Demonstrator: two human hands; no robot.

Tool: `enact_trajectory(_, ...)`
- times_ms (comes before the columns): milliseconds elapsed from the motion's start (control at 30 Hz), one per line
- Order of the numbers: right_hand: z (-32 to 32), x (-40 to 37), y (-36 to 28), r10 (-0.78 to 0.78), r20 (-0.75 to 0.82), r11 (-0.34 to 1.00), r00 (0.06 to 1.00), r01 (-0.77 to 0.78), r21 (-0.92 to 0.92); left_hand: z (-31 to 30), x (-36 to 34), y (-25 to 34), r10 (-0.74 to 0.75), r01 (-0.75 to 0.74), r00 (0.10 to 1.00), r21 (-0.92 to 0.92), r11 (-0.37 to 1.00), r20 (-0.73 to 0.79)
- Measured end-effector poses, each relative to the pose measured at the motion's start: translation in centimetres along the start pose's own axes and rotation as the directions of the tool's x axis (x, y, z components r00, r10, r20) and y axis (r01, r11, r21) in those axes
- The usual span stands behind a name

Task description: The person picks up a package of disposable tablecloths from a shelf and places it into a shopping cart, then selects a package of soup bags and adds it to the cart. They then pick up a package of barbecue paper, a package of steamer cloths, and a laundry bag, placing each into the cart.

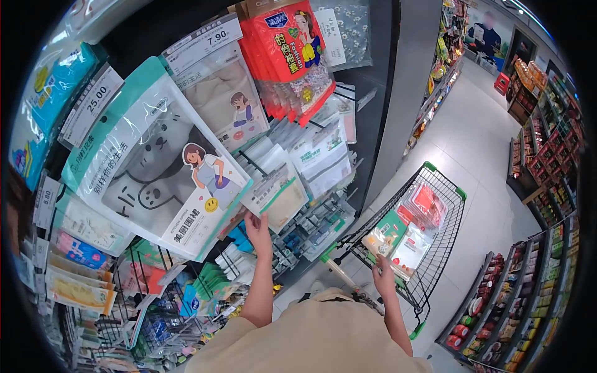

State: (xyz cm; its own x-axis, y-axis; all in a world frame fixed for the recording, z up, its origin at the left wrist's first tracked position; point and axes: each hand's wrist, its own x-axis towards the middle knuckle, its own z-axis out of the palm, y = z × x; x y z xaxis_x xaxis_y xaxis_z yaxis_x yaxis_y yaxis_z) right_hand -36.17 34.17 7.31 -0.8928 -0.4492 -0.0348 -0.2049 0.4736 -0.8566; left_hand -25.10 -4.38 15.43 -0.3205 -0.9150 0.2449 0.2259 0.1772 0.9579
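My left hand is closed at the lower edge of a clear packet with a green-edged label and pale contents, which hangs among similar packets on a rack hook. My right hand is at the near end of the shopping cart, its fingers curled at the lower edge of a white packet. A green and white packet overlaps that one on the left. Red-topped clear packs lie farther in the cart. Parts of my right fingers are hard to make out.
A large apron pack hangs close on the left, with red sleeve packs above. Price tags jut from the rack. Shelves of jars stand at right. A tiled aisle runs ahead, a person at its far end.
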Motion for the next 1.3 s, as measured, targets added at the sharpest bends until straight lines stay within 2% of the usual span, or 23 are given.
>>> enact_trajectory(67, 0.0, -0.4, 0.1, 0.024, 0.012, 0.999, 1.000, -0.025, 0.022, -0.3, 0.1, -0.3, -0.033, 0.033, 0.999, 0.008, 0.999, -0.008)
enact_trajectory(133, 0.0, -0.6, -0.2, 0.047, 0.027, 0.998, 0.999, -0.048, 0.043, -0.4, 0.4, -0.3, 0.007, -0.002, 0.999, 0.110, 0.994, -0.047)
enact_trajectory(267, -0.1, -0.8, -0.7, 0.043, 0.022, 0.995, 0.999, -0.045, 0.084, -0.2, 1.3, 1.1, -0.044, 0.045, 0.999, 0.125, 0.991, -0.011)
enact_trajectory(367, -0.3, -0.7, -1.4, 0.026, 0.024, 0.995, 0.999, -0.029, 0.096, 0.1, 2.3, 1.9, -0.060, 0.051, 0.996, 0.137, 0.989, 0.062)
enact_trajectory(433, -0.5, -0.6, -2.1, 0.017, 0.030, 0.995, 0.999, -0.019, 0.096, -0.2, 3.3, 1.7, -0.062, 0.031, 0.982, 0.169, 0.985, 0.177)
enact_trajectory(533, -0.6, -0.6, -3.1, 0.047, 0.026, 0.983, 0.999, -0.050, 0.176, -0.2, 3.9, 1.3, -0.069, 0.014, 0.968, 0.220, 0.975, 0.242)
enact_trajectory(667, -0.7, -0.7, -4.0, 0.040, 0.060, 0.983, 0.997, -0.050, 0.175, 0.2, 3.4, 1.4, -0.026, -0.023, 0.978, 0.233, 0.972, 0.208)
enact_trajectory(833, 0.5, -0.2, -4.0, 0.016, 0.104, 0.966, 0.994, -0.042, 0.256, -0.3, 2.5, 2.4, -0.069, 0.038, 0.969, 0.136, 0.990, 0.236)
enact_trajectory(900, 1.1, 0.1, -4.3, 0.007, 0.232, 0.907, 0.973, -0.103, 0.407, -0.4, 1.9, 3.1, -0.114, 0.089, 0.961, 0.106, 0.990, 0.251)
enact_trajectory(967, 1.6, 0.5, -5.3, 0.001, 0.293, 0.864, 0.956, -0.148, 0.481, -0.2, 1.2, 4.1, -0.157, 0.141, 0.951, 0.080, 0.987, 0.267)
enact_trajectory(1000, 1.8, 0.7, -6.1, -0.013, 0.352, 0.816, 0.936, -0.193, 0.545, 0.2, 0.6, 5.0, -0.220, 0.222, 0.944, 0.016, 0.975, 0.246)
enact_trajectory(1033, 2.0, 1.0, -6.8, -0.011, 0.352, 0.813, 0.936, -0.196, 0.548, 0.5, 0.2, 5.6, -0.282, 0.300, 0.932, -0.048, 0.953, 0.229)
enact_trajectory(1100, 2.4, 1.7, -8.4, 0.021, 0.469, 0.697, 0.883, -0.349, 0.626, 0.6, -0.2, 5.9, -0.289, 0.316, 0.928, -0.085, 0.945, 0.236)
enact_trajectory(1167, 2.8, 2.4, -10.1, 0.032, 0.501, 0.638, 0.865, -0.404, 0.655, 0.8, -0.8, 6.5, -0.297, 0.333, 0.923, -0.122, 0.935, 0.246)
enact_trajectory(1200, 3.1, 2.7, -10.9, 0.038, 0.534, 0.579, 0.845, -0.454, 0.677, 1.0, -1.2, 7.1, -0.343, 0.382, 0.905, -0.126, 0.916, 0.252)
enact_trajectory(1233, 3.5, 3.2, -11.4, 0.040, 0.532, 0.575, 0.846, -0.455, 0.680, 1.2, -1.6, 7.5, -0.387, 0.429, 0.885, -0.130, 0.894, 0.258)
enact_trajectory(1300, 4.6, 4.2, -11.8, 0.013, 0.639, 0.427, 0.769, -0.582, 0.692, 1.6, -2.3, 7.7, -0.400, 0.453, 0.868, -0.142, 0.880, 0.293)
